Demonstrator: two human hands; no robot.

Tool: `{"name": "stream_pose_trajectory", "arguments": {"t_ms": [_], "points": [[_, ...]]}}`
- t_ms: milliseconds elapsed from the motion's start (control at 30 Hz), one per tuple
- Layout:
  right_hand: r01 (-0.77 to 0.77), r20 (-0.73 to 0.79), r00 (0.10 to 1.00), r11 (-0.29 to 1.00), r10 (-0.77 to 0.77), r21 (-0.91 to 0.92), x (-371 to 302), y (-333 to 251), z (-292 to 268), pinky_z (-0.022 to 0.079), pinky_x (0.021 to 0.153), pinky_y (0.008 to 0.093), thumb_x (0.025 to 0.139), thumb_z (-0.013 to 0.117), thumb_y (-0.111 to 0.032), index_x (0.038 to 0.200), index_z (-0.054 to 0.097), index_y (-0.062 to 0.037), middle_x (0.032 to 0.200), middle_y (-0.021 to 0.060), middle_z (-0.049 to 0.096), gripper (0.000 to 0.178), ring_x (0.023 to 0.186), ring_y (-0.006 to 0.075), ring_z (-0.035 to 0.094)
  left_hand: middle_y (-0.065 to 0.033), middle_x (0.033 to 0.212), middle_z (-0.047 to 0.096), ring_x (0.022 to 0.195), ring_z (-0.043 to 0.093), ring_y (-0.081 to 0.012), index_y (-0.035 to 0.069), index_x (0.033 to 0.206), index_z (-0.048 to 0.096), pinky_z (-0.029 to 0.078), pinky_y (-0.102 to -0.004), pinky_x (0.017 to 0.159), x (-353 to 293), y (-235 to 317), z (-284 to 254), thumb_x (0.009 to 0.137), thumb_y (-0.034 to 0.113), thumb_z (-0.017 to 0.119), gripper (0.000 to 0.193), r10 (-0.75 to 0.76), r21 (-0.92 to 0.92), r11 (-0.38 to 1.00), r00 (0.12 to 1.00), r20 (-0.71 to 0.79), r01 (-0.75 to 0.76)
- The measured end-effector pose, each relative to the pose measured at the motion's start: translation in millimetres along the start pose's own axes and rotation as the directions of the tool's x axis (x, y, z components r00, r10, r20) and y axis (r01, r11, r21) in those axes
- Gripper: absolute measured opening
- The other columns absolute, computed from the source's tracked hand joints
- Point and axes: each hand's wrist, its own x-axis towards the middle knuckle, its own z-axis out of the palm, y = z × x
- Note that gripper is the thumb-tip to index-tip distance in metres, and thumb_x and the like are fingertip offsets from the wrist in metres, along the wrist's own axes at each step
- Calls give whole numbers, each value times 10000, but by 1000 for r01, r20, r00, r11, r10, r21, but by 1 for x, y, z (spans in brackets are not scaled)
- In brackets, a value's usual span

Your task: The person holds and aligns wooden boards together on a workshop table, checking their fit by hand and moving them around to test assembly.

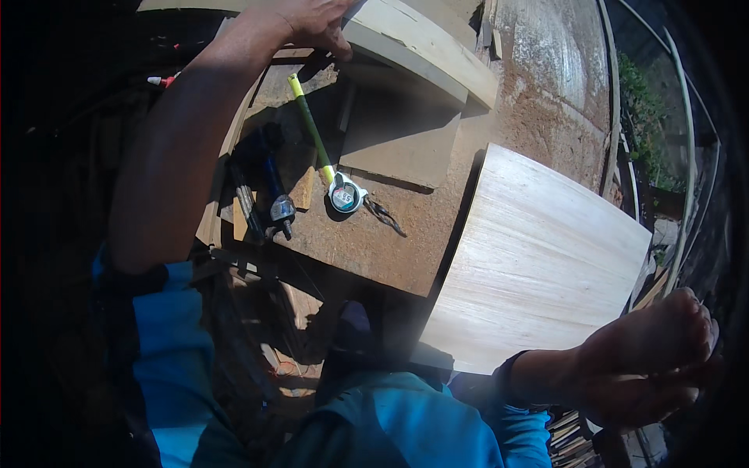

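Note:
My left hand (316,22) reaches to the top, its fingers closed around the left end of a thick pale wooden plank (417,39). Part of that hand is cut off by the frame's upper edge. At the lower right, my right hand (651,360) is raised beside a wide, smooth light board (538,261), fingers curled in; what they hold, if anything, is hidden. On the worktable (374,253) lies a white tape measure (344,193) with its yellow-green blade (311,129) drawn out and a dark cord (385,218) attached.
Left of the tape measure lies a dark blue power tool (279,195) with a metal nose. A flat wooden panel (402,148) rests in the plank's shadow. Sawdust covers the far surface (546,93). Wood scraps (296,304) lie below the table's near edge, and sticks (573,441) at lower right.

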Motion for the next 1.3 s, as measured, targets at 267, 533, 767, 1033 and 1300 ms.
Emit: {"name": "stream_pose_trajectory", "arguments": {"t_ms": [267,533,767,1033,1300], "points": [[312,651,643,638,403,-704,-89,257,133,272,1221,570,717,828,-599,1612,243,-49,1564,310,331,1203,1472,499,326,-151,1436,530,1418,441,-315,20,1498,447,277,-553,1231,1,11,-13,629,375,918,1050,1,-71,997,993,120,7],[233,568,742,656,357,-718,-82,292,144,328,1200,567,518,947,-236,1614,326,-170,1524,219,422,1261,1431,444,413,-149,1445,528,1401,457,-313,-20,1510,449,285,-517,1240,1,4,-15,690,275,866,966,46,-67,997,985,168,-35],[201,538,776,680,329,-705,-85,308,147,321,1213,566,503,953,-185,1587,376,-169,1508,235,431,1228,1415,450,417,-158,1452,522,1388,469,-337,87,1550,451,266,-486,1263,-5,-6,-14,723,183,854,924,36,2,999,999,36,-36],[161,542,756,697,369,-699,-75,321,147,312,1221,582,495,956,-169,1585,375,-173,1500,236,443,1235,1411,456,424,-160,1320,584,1221,551,-319,55,1449,548,460,-452,1040,-113,-59,-11,822,397,880,788,-826,-824,307,-296,-479,476],[173,534,770,691,349,-702,-68,337,151,312,1224,582,465,963,-155,1581,378,-177,1505,224,431,1261,1421,447,413,-189,1245,675,1127,669,-298,-51,1318,587,575,-464,930,-57,-117,34,837,200,880,617,-957,-796,-290,175,231,-532]]}}
